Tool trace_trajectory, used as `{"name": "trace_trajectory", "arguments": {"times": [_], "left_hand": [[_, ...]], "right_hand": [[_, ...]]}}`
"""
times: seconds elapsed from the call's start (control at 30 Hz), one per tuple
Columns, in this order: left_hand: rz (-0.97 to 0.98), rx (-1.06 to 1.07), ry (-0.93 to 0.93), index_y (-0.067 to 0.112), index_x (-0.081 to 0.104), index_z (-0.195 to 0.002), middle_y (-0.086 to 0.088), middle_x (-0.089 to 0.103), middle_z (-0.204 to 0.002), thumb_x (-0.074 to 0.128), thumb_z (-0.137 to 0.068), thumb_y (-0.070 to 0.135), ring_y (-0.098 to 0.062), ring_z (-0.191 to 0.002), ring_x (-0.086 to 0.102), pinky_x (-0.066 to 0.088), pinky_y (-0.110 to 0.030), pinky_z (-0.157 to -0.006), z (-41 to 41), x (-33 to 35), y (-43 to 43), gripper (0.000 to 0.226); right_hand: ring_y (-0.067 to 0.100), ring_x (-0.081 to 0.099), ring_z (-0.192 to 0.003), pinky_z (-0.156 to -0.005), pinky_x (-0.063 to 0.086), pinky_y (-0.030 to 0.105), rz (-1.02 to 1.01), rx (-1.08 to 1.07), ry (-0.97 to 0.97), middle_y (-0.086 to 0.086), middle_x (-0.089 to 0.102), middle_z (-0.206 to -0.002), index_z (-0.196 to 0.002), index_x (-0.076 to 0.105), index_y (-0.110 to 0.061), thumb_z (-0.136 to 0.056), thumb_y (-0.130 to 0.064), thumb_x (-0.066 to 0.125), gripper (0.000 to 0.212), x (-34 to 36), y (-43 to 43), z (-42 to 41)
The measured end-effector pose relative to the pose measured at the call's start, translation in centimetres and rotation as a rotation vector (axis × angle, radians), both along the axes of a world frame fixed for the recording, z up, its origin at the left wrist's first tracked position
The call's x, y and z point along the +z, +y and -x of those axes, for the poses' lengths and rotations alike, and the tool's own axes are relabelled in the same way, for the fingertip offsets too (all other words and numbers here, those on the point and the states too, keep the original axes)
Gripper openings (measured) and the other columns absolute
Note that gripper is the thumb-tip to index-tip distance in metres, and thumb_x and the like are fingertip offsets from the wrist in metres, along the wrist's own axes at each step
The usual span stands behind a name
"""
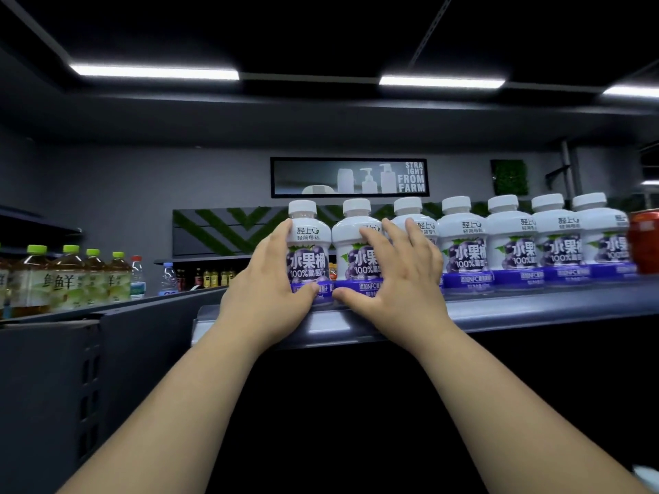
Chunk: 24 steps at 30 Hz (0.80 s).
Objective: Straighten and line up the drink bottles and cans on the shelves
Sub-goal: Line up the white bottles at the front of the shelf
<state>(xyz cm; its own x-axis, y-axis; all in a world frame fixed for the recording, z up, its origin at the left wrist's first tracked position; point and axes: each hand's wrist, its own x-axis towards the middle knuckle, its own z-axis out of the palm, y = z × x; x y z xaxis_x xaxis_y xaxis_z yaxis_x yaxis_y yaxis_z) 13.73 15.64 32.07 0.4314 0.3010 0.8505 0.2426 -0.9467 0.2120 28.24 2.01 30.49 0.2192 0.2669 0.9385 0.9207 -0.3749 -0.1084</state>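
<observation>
A: Hands?
B: Left hand [271, 279] gripped the first bottle [306, 240], the end one on the left of the row. Fingers wrapped round its left side, thumb across the purple band low on the front. Right hand [399, 279] was uncurled, with its fingers spread flat over the fronts of the second bottle [351, 215] and the third bottle [426, 231]. Its thumb lay against the second one's base.
A: Where did the bottles sit?
B: Grape juice bottles [510, 240], white with white caps, stood upright in one row along the front of the shelf [535, 308]. Labels faced out and they stood close side by side. A thin gap showed low down between the first and second.
A: Anything else?
B: Red can [643, 240] just right of the last bottle, cut by the frame edge. Green-capped tea bottles [71, 279] far left, well apart from the row. A sign [349, 176] on the back wall read "STRAIGHT FROM FARM".
</observation>
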Motion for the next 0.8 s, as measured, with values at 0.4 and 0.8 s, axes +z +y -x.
{"name": "trace_trajectory", "arguments": {"times": [0.4,0.8], "left_hand": [[-0.236,-0.085,0.109,0.027,0.045,-0.144,0.000,0.048,-0.144,0.051,-0.075,0.052,-0.024,-0.131,0.041,0.030,-0.042,-0.108,0.0,-2.1,-9.7,0.074],[-0.025,-0.592,0.319,0.030,0.039,-0.147,0.003,0.048,-0.144,0.073,-0.084,0.033,-0.011,-0.122,0.051,0.040,-0.029,-0.103,-11.6,-7.1,-33.6,0.071]], "right_hand": [[0.011,0.034,-0.140,-0.116,0.026,0.027,0.097,0.280,0.242,-0.007,0.041,-0.152,-0.149,0.039,-0.029,-0.083,-0.039,0.077,0.076,-3.0,-12.4,0.3],[0.011,0.041,-0.137,-0.111,0.034,0.027,0.221,-0.068,0.472,-0.009,0.044,-0.150,-0.148,0.040,-0.031,-0.082,-0.041,0.078,0.077,-7.3,-41.5,-5.0]]}}
